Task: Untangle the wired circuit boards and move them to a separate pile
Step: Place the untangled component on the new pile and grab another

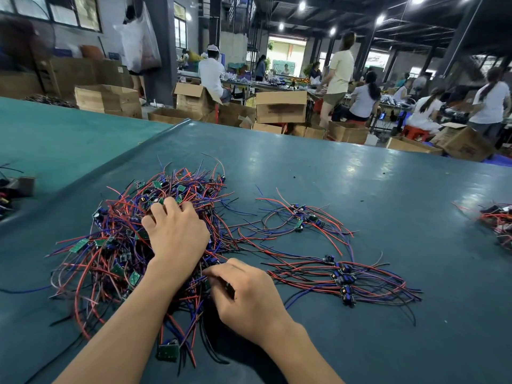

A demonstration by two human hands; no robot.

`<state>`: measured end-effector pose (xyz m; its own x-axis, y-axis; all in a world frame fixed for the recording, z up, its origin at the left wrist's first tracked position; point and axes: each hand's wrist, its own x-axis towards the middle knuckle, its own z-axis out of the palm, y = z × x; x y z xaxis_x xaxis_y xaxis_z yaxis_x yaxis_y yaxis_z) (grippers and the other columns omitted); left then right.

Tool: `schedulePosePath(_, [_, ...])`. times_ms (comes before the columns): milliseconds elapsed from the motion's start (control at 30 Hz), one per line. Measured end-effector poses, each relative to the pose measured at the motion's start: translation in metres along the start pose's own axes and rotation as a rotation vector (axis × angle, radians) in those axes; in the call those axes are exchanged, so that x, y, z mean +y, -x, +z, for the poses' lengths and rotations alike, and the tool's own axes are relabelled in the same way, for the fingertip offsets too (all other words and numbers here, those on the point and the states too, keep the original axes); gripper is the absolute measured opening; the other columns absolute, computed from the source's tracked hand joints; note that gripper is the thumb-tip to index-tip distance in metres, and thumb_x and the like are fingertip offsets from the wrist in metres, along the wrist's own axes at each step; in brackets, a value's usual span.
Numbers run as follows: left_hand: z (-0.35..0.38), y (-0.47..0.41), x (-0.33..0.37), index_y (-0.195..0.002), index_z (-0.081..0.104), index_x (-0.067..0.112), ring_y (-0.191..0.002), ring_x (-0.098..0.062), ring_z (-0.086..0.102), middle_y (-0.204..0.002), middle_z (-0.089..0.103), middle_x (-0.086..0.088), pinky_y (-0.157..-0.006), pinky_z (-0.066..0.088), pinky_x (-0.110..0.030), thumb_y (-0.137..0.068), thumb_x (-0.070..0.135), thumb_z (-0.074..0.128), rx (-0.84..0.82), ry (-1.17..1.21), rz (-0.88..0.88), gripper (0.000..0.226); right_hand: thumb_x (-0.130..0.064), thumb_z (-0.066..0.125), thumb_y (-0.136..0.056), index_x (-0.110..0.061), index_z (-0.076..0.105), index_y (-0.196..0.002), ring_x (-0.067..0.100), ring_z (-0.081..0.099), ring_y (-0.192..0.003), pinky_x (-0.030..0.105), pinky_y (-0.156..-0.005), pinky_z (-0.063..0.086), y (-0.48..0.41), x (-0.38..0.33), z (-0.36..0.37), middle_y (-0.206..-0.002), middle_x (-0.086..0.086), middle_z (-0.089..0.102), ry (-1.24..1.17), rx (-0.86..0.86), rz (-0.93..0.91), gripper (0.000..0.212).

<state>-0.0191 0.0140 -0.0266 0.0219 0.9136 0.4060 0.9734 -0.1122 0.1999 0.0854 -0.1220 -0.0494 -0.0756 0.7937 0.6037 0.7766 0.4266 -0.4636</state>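
Close up, a worker's left hand (177, 231) rests on top of a tangled heap (110, 245) of wired circuit boards, small green boards knotted up in red, blue and black leads. Its fingers are bent, with the tips sunk among the wires; whether they close around any strand cannot be told. The right hand (243, 295) sits at the heap's near right edge, thumb and curled fingers pinching a small dark piece (230, 291) that lies in the wires, too blurred to identify further.

The heap lies on a dark teal surface (360, 176), left of centre. Just to its right, a separate pile (343, 278) of boards lies with its leads running roughly side by side. A looser cluster (302, 217) sits beyond that pile, farther from the worker. One green board (167, 351) lies at the heap's near edge, beside the left forearm. Another bundle (498, 223) of red-wired parts shows at the far right edge, well apart from the rest.

Behind the surface stand open cardboard boxes (279, 106), and other workers (339, 76) sit or stand at long benches under ceiling lights.
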Motion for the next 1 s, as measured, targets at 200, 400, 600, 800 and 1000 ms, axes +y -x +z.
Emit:
schedulePosePath(200, [-0.003, -0.003, -0.003, -0.105, 0.058, 0.014, -0.112, -0.036, 0.041, -0.113, 0.05, -0.012, -0.094, 0.035, -0.05, -0.088, 0.034, 0.059, -0.049, 0.037, 0.001, 0.027, -0.016, 0.061, -0.091, -0.015, 0.075, -0.108, 0.02, 0.065, -0.082, 0.035, -0.07, 0.054, 0.0, 0.001, 0.0, -0.096, 0.0, 0.071, -0.007, -0.034, 0.019, 0.022])
schedulePosePath(400, [-0.006, 0.0, -0.001, -0.093, 0.064, 0.011, -0.104, -0.035, 0.044, -0.105, 0.052, -0.011, -0.09, 0.034, -0.05, -0.086, 0.036, 0.063, 0.098, 0.198, 0.026, 0.026, -0.016, 0.059, -0.091, -0.013, 0.075, -0.109, 0.021, 0.066, -0.083, 0.037, -0.072, 0.054, 0.0, 0.0, 0.0, -0.097, 0.001, 0.071, -0.025, -0.046, 0.036, 0.024])
schedulePosePath(600, [-0.008, 0.001, 0.009, -0.091, 0.068, 0.011, -0.094, -0.035, 0.056, -0.097, 0.062, -0.011, -0.083, 0.032, -0.046, -0.086, 0.027, 0.069, 0.363, 0.309, 0.21, 0.017, -0.017, 0.057, -0.089, -0.015, 0.074, -0.112, 0.02, 0.066, -0.088, 0.038, -0.075, 0.054, -0.001, -0.002, -0.004, -0.099, 0.001, 0.071, -0.036, -0.075, 0.062, 0.028])
schedulePosePath(800, [-0.009, 0.003, 0.007, -0.107, 0.055, 0.018, -0.103, -0.032, 0.059, -0.106, 0.066, -0.006, -0.091, 0.034, -0.044, -0.092, 0.038, 0.054, 0.011, 0.052, 0.15, 0.025, -0.024, 0.049, -0.086, -0.016, 0.074, -0.11, 0.021, 0.066, -0.089, 0.037, -0.077, 0.054, -0.002, -0.003, -0.004, -0.098, 0.001, 0.071, -0.061, -0.09, 0.086, 0.035])
schedulePosePath(1000, [-0.014, 0.01, 0.016, -0.116, 0.062, 0.016, -0.096, -0.033, 0.058, -0.097, 0.067, -0.006, -0.084, 0.033, -0.045, -0.084, 0.022, 0.064, 0.132, 0.238, 0.247, 0.033, -0.023, 0.05, -0.086, -0.016, 0.073, -0.107, 0.023, 0.065, -0.088, 0.039, -0.074, 0.053, -0.002, -0.001, -0.003, -0.095, 0.002, 0.07, -0.059, -0.087, 0.076, 0.032])
